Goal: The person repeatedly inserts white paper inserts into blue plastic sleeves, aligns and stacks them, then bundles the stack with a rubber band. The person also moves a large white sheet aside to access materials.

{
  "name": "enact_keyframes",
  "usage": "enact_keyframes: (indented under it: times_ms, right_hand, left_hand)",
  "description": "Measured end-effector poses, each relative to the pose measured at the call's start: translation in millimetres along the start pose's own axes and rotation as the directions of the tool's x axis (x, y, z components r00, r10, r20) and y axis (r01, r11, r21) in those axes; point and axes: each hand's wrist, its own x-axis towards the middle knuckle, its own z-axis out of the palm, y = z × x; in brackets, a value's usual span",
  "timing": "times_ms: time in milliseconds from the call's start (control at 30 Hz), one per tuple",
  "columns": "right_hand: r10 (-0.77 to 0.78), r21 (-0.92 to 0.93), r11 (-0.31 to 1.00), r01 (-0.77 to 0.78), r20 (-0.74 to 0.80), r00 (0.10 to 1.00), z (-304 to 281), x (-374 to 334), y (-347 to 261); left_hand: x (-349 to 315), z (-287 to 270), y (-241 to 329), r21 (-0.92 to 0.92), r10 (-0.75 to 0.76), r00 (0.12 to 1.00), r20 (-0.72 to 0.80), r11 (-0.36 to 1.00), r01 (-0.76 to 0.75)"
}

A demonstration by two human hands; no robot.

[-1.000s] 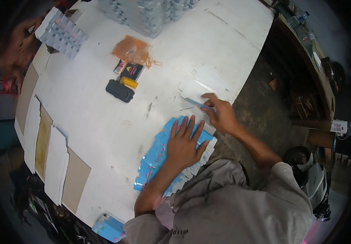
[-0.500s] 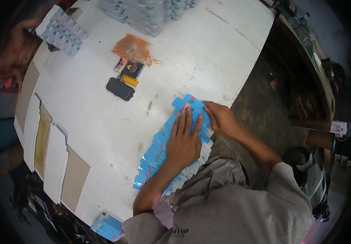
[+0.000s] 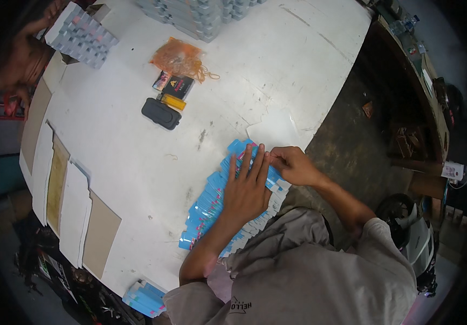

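Note:
A long overlapping row of blue printed carton blanks (image 3: 203, 206) with notched, pale edges lies along the near side of the table. My left hand (image 3: 250, 187) rests flat on its far end, palm down, fingers stretched out and slightly apart. At the right edge of that end, my right hand (image 3: 297, 165) is closed in a pinch on the border of a blue blank; its fingertips are partly hidden. Just beyond both hands, a plain white sheet (image 3: 273, 128) lies on the table.
Farther off on the white table (image 3: 233, 92) are a black case (image 3: 161, 114), a yellow lighter (image 3: 173, 102), a dark small box (image 3: 178, 86) and an orange plastic bag (image 3: 176, 57). Grey stacks (image 3: 190, 19) stand at the back. Cardboard sheets (image 3: 73, 216) line the left edge. Another person is at far left.
The blue blank at the far end of the row is gone from there, and a white sheet now lies beyond my hands. My right hand has come slightly nearer, its fingers more curled.

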Motion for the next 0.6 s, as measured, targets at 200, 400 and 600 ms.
enact_keyframes:
  times_ms: [200, 400, 600]
  right_hand:
    - [-0.259, -0.329, 0.935, 0.133, -0.375, 0.890, 18, -5, -10]
    - [-0.361, -0.665, 0.746, -0.028, -0.440, 0.822, -5, 31, 40]
    - [-0.059, -0.119, 0.993, 0.019, -0.344, 0.937, -12, 20, 17]
  left_hand:
    - [-1, 5, -3, -0.084, -0.038, 0.999, 0.029, 0.996, 0.040]
    - [0, 16, -5, -0.096, -0.068, 0.997, -0.019, 0.993, 0.066]
    - [3, 5, -1, -0.053, -0.079, 0.990, -0.118, 0.996, 0.073]
